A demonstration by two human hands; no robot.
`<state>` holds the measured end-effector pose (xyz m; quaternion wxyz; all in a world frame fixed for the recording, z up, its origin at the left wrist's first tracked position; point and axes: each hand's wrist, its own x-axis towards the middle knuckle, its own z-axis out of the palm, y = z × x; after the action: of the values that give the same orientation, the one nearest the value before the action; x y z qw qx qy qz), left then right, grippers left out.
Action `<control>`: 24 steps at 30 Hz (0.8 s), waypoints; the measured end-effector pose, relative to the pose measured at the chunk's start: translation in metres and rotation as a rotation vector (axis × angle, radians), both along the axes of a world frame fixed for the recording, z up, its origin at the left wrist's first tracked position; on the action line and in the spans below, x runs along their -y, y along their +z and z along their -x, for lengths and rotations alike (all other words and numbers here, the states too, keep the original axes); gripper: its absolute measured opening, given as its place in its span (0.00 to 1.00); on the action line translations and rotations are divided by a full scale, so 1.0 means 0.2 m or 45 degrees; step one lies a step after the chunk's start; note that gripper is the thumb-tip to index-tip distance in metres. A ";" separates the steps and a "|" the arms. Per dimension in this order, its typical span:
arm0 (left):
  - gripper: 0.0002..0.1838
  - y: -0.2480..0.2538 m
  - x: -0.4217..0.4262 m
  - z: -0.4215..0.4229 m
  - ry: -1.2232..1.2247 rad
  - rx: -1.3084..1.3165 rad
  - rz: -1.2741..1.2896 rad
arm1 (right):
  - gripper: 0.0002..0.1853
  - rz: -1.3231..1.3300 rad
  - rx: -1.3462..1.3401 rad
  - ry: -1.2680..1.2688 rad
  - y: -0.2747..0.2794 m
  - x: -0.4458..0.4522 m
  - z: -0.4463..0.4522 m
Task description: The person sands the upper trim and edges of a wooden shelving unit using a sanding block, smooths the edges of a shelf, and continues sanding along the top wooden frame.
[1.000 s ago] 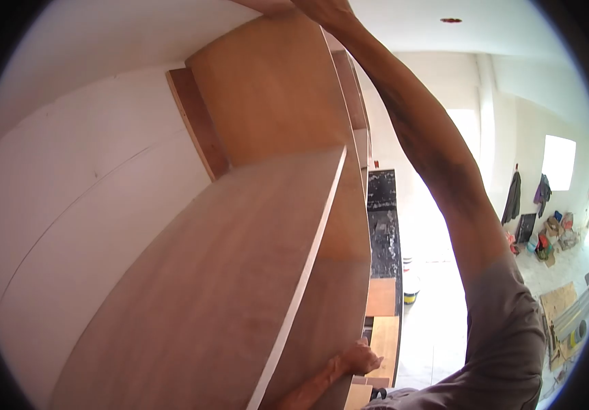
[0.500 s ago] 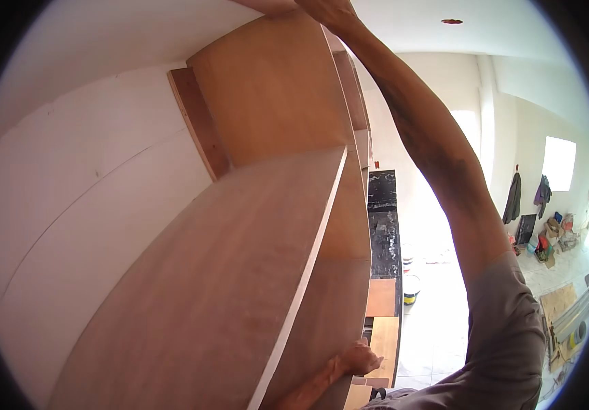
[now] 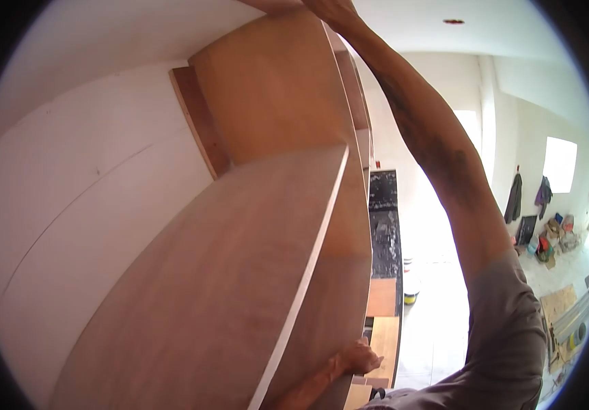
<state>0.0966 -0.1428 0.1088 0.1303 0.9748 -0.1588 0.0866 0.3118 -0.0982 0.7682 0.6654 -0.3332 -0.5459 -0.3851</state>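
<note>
The single camera sits on the person's head, looking forward through a wide lens that bends straight edges and darkens the corners. It faces a wooden panel (image 3: 192, 294) from close by, with a pale wall (image 3: 83, 178) filling the left. On the right it reaches far back, from ceiling (image 3: 411, 31) to floor (image 3: 434, 328).

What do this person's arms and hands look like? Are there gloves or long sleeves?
The right arm has a short, loose grey-brown sleeve ending above the elbow; below it the arm is bare. The left hand wears no glove, and no sleeve shows on the left forearm. The right hand is mostly cut off by the top edge.
</note>
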 end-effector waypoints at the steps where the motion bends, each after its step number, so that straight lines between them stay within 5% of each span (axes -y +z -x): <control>1: 0.30 0.04 -0.01 -0.02 0.021 -0.022 0.048 | 0.27 0.045 0.004 -0.040 0.05 0.00 -0.03; 5: 0.30 0.01 -0.01 -0.01 0.045 -0.022 0.031 | 0.25 -0.155 0.124 0.126 -0.01 0.00 0.04; 8: 0.31 0.01 -0.03 -0.03 0.041 -0.014 0.011 | 0.25 -0.073 0.316 -0.482 0.21 -0.26 -0.35; 11: 0.30 0.04 -0.03 -0.04 0.058 -0.028 -0.001 | 0.26 -0.082 0.095 0.028 -0.01 0.06 0.06; 24: 0.26 0.00 -0.06 -0.03 -0.063 0.066 -0.116 | 0.28 0.036 -0.015 0.004 0.06 -0.01 -0.02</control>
<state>0.1024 -0.1309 0.1080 0.0839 0.9730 -0.1897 0.1012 0.3152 -0.0965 0.7797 0.6643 -0.3440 -0.5480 -0.3743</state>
